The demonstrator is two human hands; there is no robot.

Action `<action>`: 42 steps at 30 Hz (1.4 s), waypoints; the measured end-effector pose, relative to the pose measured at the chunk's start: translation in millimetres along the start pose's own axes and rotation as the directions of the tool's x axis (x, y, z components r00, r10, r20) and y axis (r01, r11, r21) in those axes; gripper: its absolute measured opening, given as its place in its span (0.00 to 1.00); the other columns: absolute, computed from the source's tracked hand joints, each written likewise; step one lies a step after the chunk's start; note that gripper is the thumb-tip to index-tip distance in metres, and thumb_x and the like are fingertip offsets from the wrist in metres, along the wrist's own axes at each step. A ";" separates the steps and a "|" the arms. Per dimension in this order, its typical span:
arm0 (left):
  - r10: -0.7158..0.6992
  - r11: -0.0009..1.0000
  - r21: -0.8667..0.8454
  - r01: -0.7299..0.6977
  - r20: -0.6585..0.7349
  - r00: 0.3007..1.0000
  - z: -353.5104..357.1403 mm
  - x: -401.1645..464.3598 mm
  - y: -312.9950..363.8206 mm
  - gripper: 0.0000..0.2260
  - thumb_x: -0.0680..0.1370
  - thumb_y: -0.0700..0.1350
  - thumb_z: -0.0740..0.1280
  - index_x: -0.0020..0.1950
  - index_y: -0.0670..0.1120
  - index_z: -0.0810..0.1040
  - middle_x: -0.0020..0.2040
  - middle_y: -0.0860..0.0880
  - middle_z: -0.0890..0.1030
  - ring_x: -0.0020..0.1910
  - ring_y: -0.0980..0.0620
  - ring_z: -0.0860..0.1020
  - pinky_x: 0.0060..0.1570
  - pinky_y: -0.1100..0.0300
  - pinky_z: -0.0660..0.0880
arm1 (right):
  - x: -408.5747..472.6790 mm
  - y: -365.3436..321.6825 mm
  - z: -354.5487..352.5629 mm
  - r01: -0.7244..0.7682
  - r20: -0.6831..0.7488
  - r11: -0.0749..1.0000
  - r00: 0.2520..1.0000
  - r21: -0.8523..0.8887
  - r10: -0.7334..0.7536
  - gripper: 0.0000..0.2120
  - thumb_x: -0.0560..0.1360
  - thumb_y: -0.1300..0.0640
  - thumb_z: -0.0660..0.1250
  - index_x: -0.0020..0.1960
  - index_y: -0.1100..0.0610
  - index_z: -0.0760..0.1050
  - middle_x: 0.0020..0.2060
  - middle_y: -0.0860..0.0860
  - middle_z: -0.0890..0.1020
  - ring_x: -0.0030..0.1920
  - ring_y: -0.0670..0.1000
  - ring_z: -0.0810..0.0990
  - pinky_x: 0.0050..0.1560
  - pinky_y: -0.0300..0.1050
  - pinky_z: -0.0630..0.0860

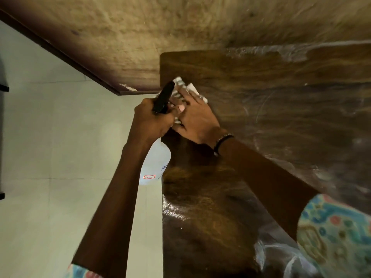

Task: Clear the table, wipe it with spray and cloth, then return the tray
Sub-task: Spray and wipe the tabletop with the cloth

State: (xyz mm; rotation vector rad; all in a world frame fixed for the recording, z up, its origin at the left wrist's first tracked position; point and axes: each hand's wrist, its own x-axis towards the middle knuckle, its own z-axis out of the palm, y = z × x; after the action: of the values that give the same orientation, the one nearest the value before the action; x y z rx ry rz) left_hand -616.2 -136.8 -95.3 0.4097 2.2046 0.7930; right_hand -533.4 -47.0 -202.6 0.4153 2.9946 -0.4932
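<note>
My left hand [152, 119] grips the neck of a spray bottle [155, 167], whose black nozzle sticks out above the fist and whose translucent white body hangs below, beside the table's left edge. My right hand [194, 115] lies flat, fingers spread, pressing a white patterned cloth [187, 88] onto the dark wooden table [281, 117] near its far left corner. Most of the cloth is hidden under the hand. Wet streaks shine on the tabletop to the right and near its front.
A yellowish-brown wall [160, 27] with a dark skirting board runs behind the table. Pale floor tiles [50, 137] lie to the left of the table. Dark furniture edges show at the far left [3, 89].
</note>
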 end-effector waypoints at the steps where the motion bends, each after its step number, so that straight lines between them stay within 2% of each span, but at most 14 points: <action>1: 0.000 1.000 0.003 0.000 -0.005 1.000 1.8 -1.4 3.1 0.13 0.72 0.53 0.72 0.48 0.45 0.77 0.38 0.48 0.77 0.37 0.49 0.74 0.38 0.61 0.70 | -15.1 5.2 0.9 0.035 -0.025 0.999 0.999 0.006 -0.035 0.27 0.76 0.45 0.54 0.71 0.55 0.69 0.71 0.56 0.70 0.75 0.60 0.60 0.76 0.57 0.53; 3: -0.009 1.000 0.001 0.009 -0.001 1.000 8.1 -4.5 9.8 0.13 0.72 0.53 0.72 0.47 0.44 0.77 0.36 0.48 0.76 0.36 0.49 0.74 0.37 0.61 0.70 | -42.1 22.7 -2.7 0.071 -0.072 0.997 0.995 -0.019 -0.072 0.24 0.77 0.47 0.57 0.70 0.53 0.70 0.70 0.56 0.72 0.74 0.61 0.62 0.74 0.61 0.57; 6: -0.009 1.000 -0.009 0.009 0.018 1.000 23.5 -8.4 23.8 0.11 0.71 0.52 0.73 0.42 0.45 0.77 0.33 0.49 0.75 0.35 0.48 0.73 0.41 0.58 0.71 | -70.3 54.8 -10.7 0.020 -0.076 0.999 0.997 -0.048 -0.024 0.25 0.78 0.46 0.56 0.74 0.49 0.63 0.73 0.53 0.67 0.75 0.60 0.59 0.74 0.62 0.56; 10: -0.009 1.000 -0.006 0.009 0.064 0.998 48.1 -10.2 43.2 0.13 0.72 0.51 0.73 0.47 0.43 0.78 0.34 0.47 0.76 0.31 0.50 0.74 0.38 0.60 0.71 | -87.8 83.8 -21.8 -0.025 -0.055 0.997 0.998 -0.077 0.020 0.26 0.78 0.44 0.52 0.75 0.50 0.62 0.75 0.53 0.65 0.76 0.60 0.57 0.75 0.62 0.55; 14: -0.014 1.000 0.014 0.013 0.067 0.998 77.5 -9.6 58.6 0.20 0.69 0.53 0.74 0.53 0.42 0.76 0.47 0.40 0.81 0.46 0.40 0.80 0.47 0.51 0.77 | -92.4 92.8 -24.9 -0.004 -0.070 0.997 0.998 -0.080 -0.001 0.25 0.79 0.44 0.54 0.72 0.53 0.67 0.71 0.54 0.70 0.75 0.60 0.60 0.74 0.60 0.58; 16: -0.010 1.000 0.030 0.008 0.064 0.998 87.9 -11.3 66.4 0.19 0.70 0.52 0.74 0.54 0.44 0.75 0.51 0.40 0.82 0.51 0.40 0.80 0.52 0.50 0.77 | -92.8 91.6 -24.1 -0.009 -0.083 0.998 0.997 -0.061 0.003 0.24 0.78 0.45 0.55 0.69 0.55 0.71 0.67 0.56 0.75 0.74 0.62 0.63 0.73 0.60 0.60; 19: -0.014 0.999 0.052 0.011 0.066 0.998 99.3 -11.6 77.1 0.18 0.70 0.51 0.74 0.54 0.45 0.74 0.50 0.43 0.81 0.53 0.43 0.80 0.53 0.52 0.78 | -93.8 91.9 -23.3 -0.004 -0.137 0.998 0.991 -0.059 -0.004 0.24 0.76 0.45 0.55 0.65 0.57 0.75 0.62 0.58 0.79 0.70 0.63 0.68 0.70 0.60 0.64; 22: -0.018 0.999 0.046 0.014 0.083 0.996 104.2 -9.9 83.5 0.22 0.69 0.52 0.75 0.57 0.43 0.74 0.50 0.41 0.81 0.53 0.41 0.80 0.46 0.56 0.75 | -95.0 93.0 -22.3 0.015 -0.173 0.999 0.985 -0.049 -0.023 0.23 0.76 0.46 0.56 0.65 0.57 0.75 0.62 0.58 0.78 0.70 0.63 0.67 0.71 0.60 0.63; 25: -0.015 0.999 0.049 0.011 0.090 0.996 111.2 -7.5 88.8 0.22 0.68 0.52 0.75 0.55 0.43 0.74 0.49 0.41 0.81 0.51 0.41 0.81 0.44 0.56 0.75 | -102.5 103.0 -23.5 0.022 -0.207 0.999 0.978 -0.042 -0.031 0.23 0.76 0.46 0.56 0.64 0.57 0.76 0.62 0.58 0.78 0.70 0.63 0.68 0.71 0.60 0.64; 29: -0.015 0.998 0.069 0.008 0.109 0.994 118.7 -7.5 96.9 0.21 0.69 0.52 0.75 0.53 0.42 0.73 0.47 0.41 0.81 0.34 0.50 0.77 0.35 0.60 0.73 | -115.4 134.6 -28.7 0.008 -0.212 0.999 0.977 -0.054 -0.019 0.22 0.77 0.46 0.56 0.67 0.55 0.71 0.69 0.56 0.73 0.73 0.63 0.64 0.71 0.61 0.62; 31: -0.024 0.999 0.032 0.021 0.099 0.995 117.7 -9.3 98.7 0.20 0.71 0.51 0.74 0.53 0.45 0.67 0.42 0.45 0.78 0.29 0.55 0.73 0.30 0.63 0.70 | -121.4 159.6 -35.5 -0.036 -0.165 0.998 0.986 -0.049 0.027 0.25 0.78 0.45 0.54 0.74 0.51 0.63 0.74 0.53 0.65 0.76 0.61 0.57 0.73 0.60 0.56; 33: -0.029 1.000 -0.008 0.030 0.073 0.997 111.4 -10.4 96.5 0.22 0.71 0.51 0.73 0.57 0.44 0.68 0.38 0.47 0.76 0.28 0.57 0.72 0.27 0.65 0.71 | -127.1 187.5 -44.7 -0.111 -0.143 0.993 0.984 -0.031 0.105 0.27 0.79 0.44 0.52 0.77 0.48 0.58 0.76 0.50 0.61 0.77 0.59 0.53 0.75 0.59 0.54; 39: -0.043 0.998 -0.038 0.044 0.025 0.999 97.2 -11.3 80.3 0.25 0.72 0.54 0.72 0.61 0.41 0.72 0.33 0.50 0.74 0.28 0.58 0.72 0.20 0.73 0.68 | -106.5 213.1 -60.5 -0.343 -0.171 0.939 0.927 -0.024 0.334 0.26 0.79 0.44 0.52 0.77 0.46 0.57 0.77 0.47 0.60 0.77 0.60 0.51 0.75 0.60 0.50; 42: -0.043 0.997 -0.065 0.044 0.017 0.999 96.6 -11.0 74.3 0.25 0.72 0.52 0.72 0.61 0.38 0.72 0.31 0.49 0.73 0.26 0.58 0.71 0.20 0.72 0.67 | -66.4 188.6 -58.7 -0.335 -0.129 0.942 0.935 -0.013 0.330 0.26 0.79 0.44 0.51 0.77 0.45 0.56 0.77 0.46 0.58 0.77 0.61 0.50 0.75 0.58 0.52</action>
State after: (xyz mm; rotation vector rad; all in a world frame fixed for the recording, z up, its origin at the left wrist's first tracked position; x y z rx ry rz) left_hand -534.1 -46.2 -92.3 0.3340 2.1596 0.8332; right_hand -419.3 127.3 -196.5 0.9625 2.9497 -0.3949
